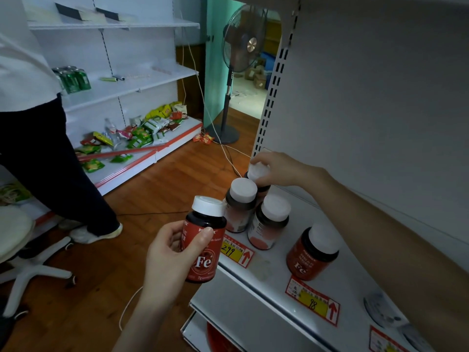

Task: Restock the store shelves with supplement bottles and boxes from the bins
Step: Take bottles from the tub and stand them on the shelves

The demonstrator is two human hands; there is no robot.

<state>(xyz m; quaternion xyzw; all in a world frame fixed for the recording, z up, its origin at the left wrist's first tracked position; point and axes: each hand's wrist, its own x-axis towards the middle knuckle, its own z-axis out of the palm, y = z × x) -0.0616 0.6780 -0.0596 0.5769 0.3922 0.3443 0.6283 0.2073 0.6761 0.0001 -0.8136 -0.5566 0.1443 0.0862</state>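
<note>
partly stocked: the right hand (276, 168) grips the rear bottle (258, 172) by its cap on the shelf (266, 265), three bottles (270, 221) stand just nearer than that hand, and the left hand (172, 252) holds an unshelved fe bottle (206, 246).

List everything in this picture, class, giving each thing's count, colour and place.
bottles: five, red with white caps, four on the near shelf, one held
price tags: at least two, red and yellow, shelf front
fan: one, dark, by the doorway
snack packets: many, green, yellow, red, far bottom shelf
cans: several, green, far middle shelf
chair: one, white, lower left
bystander: one, white top, dark trousers, left
left hand: holds one bottle
right hand: grips the rearmost bottle's cap
</note>
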